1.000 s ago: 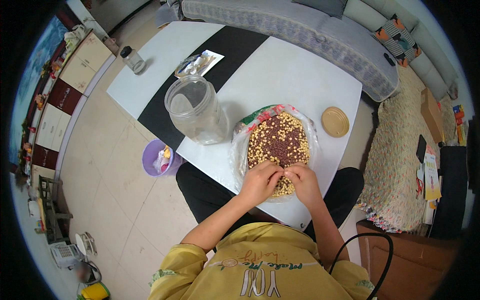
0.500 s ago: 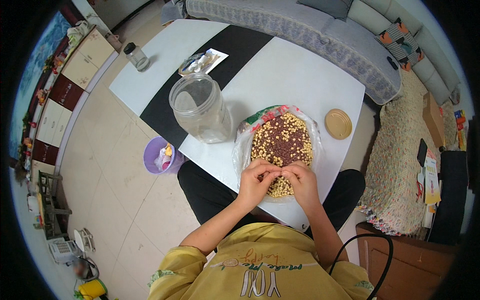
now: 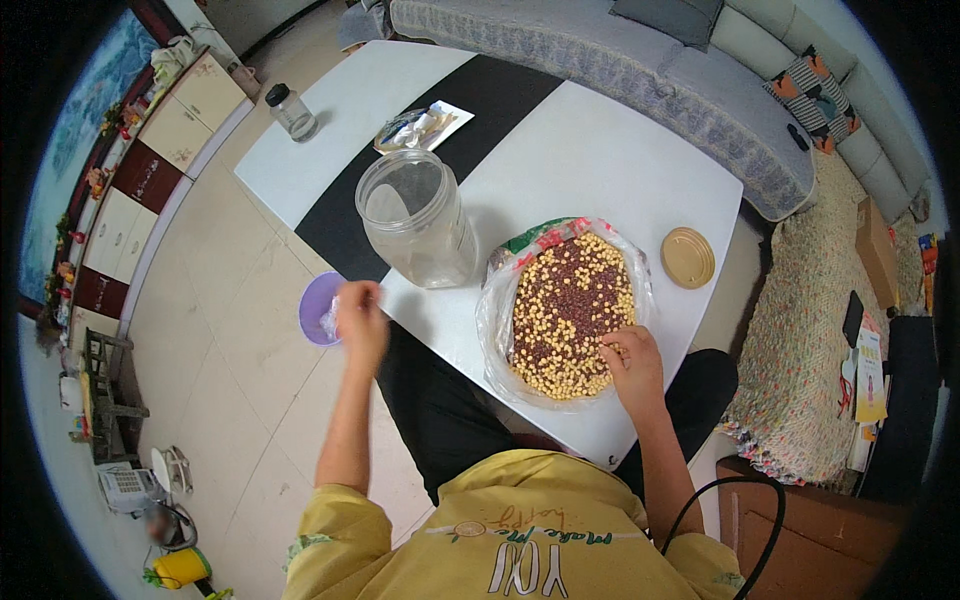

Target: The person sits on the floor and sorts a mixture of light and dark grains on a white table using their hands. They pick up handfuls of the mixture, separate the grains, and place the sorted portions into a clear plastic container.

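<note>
The fingers of the right hand [image 3: 636, 364] were curled, with the thumb and fingertips brought close together; whether anything was pinched there could not be told. Right below those fingertips, lots of little round yellow beans [image 3: 554, 378] and smaller dark red beans [image 3: 572, 288] could be seen, all mixed up. They were held in a clear plastic bag [image 3: 495, 335] with its top wide open. Red and green patches were shown on the part of the bag farthest from the fingers.

The left hand [image 3: 362, 320] was blurred, so it could not be told if its fingers were spread, pressed together or pinching something. It was held well apart from the bag. Just left of its fingers, a purple bin [image 3: 316, 298] was partly hidden by the hand, and something pale [image 3: 329, 320] could be seen inside.

Ahead and to the right of the left fingers, a big clear jar [image 3: 425, 240] was left with its top open. Past the right fingertips, on their right side, a round tan lid [image 3: 688, 258] was laid on the white table [image 3: 600, 140]. Farther ahead of the left fingers, a shiny packet [image 3: 425, 126] and a small bottle [image 3: 293, 115] with a dark cap were set.
</note>
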Available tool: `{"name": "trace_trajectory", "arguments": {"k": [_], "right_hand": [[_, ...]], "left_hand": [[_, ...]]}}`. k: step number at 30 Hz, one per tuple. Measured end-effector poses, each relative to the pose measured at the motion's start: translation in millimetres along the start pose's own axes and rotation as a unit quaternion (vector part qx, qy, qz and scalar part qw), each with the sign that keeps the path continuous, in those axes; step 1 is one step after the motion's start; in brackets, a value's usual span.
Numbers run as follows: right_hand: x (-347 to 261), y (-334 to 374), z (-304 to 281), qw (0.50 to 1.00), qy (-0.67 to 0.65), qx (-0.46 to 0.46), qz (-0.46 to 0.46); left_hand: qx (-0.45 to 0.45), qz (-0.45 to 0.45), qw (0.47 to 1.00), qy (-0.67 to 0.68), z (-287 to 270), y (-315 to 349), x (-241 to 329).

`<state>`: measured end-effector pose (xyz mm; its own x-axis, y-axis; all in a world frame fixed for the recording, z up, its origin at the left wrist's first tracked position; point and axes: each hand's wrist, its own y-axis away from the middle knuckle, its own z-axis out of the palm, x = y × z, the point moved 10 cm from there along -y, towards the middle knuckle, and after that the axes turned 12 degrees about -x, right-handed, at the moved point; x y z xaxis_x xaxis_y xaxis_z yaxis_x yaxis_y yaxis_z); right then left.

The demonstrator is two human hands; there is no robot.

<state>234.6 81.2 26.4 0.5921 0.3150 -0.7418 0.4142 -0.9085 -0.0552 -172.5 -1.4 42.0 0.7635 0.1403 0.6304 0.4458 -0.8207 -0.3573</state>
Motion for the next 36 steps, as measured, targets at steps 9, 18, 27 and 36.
{"name": "trace_trajectory", "arguments": {"k": [9, 18, 27, 36], "right_hand": [[12, -8, 7, 0.999, -0.039, 0.000, 0.031], [4, -8, 22, 0.996, 0.045, -0.068, 0.038], [-2, -2, 29, 0.993, 0.038, -0.108, 0.035], [16, -1, 29, 0.996, -0.042, -0.063, 0.042]], "left_hand": [[0.020, -0.118, 0.956, -0.268, -101, -45, -161], [-0.165, -0.002, 0.986, 0.028, 22, -6, 34], [-0.443, 0.155, 0.883, -0.004, 146, 71, 164], [-0.418, 0.148, 0.893, 0.080, 157, 71, 167]]}}
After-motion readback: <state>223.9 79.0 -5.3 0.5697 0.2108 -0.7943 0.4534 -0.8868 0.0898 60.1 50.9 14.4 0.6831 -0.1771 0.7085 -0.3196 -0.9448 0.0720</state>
